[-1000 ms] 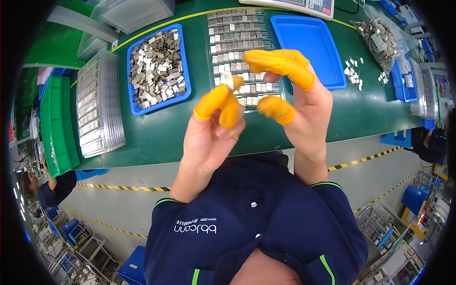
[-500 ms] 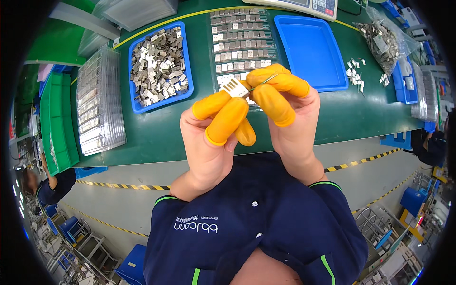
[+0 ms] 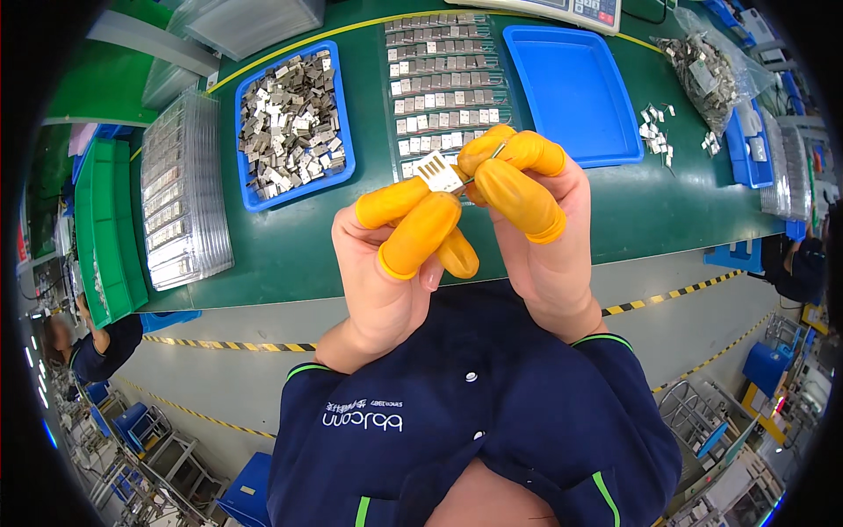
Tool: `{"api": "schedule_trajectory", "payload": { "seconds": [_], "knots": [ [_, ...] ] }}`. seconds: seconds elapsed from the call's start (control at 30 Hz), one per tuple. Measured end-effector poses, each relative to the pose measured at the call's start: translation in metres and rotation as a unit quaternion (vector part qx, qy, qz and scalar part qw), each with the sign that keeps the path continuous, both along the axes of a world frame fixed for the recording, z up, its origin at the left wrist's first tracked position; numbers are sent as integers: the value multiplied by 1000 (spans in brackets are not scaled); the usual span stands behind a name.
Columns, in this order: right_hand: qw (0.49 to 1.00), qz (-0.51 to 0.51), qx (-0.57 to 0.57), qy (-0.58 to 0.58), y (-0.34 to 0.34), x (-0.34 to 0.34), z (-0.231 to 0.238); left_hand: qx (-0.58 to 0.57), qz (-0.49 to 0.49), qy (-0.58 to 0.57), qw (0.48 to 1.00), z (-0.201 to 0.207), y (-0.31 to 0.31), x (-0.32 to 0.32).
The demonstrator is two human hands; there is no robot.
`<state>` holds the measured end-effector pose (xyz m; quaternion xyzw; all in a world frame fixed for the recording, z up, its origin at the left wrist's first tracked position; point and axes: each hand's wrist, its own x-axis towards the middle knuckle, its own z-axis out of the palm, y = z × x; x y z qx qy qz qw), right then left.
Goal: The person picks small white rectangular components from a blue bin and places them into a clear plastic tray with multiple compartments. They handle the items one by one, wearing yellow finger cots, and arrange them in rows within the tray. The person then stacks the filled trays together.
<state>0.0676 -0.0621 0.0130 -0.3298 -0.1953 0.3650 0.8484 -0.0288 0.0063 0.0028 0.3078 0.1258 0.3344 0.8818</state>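
Note:
In front of my chest, my left hand (image 3: pixel 406 230) pinches a small white USB plug (image 3: pixel 436 172) between thumb and fingertips. Its gold-coloured contact strips face up. My right hand (image 3: pixel 531 198) is close beside it, thumb and fingers closed on a thin green wire (image 3: pixel 499 151) at the plug's rear end. Yellow rubber finger cots cover the working fingers of both hands. Where the wire meets the plug is partly hidden by the fingertips. Beyond my hands lies a clear tray (image 3: pixel 392 105) with rows of similar plugs, several of them metal-grey.
A blue tray (image 3: pixel 303 195) heaped with plugs lies left, a bare blue tray (image 3: pixel 571 97) right. Farther right are loose wired plugs (image 3: pixel 654 136) and a filled plastic bag (image 3: pixel 709 83). Stacked clear trays (image 3: pixel 184 193) and a green bin (image 3: pixel 110 237) stand left. A scale (image 3: pixel 571 10) sits behind.
The plug has turned slightly in my left fingers, its contacts now more upright. My right fingers have shifted a little around the wire. Both hands stay together.

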Motion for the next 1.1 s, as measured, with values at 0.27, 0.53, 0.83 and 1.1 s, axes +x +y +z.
{"api": "schedule_trajectory", "payload": {
  "seconds": [0.27,0.53,0.83,1.1],
  "knots": [
    [1000,9,0,16,-2,2,-3,-9,-11,2,1000,-2,0,1],
    [1000,11,2,19,-3,3,-5,91,-32,72,993,-2,-1,0],
    [999,16,-4,28,-2,2,-5,-20,-14,10,1000,-5,0,1],
    [998,54,-18,-29,6,2,-2,-83,-8,11,996,-3,6,-1]
  ]
}}
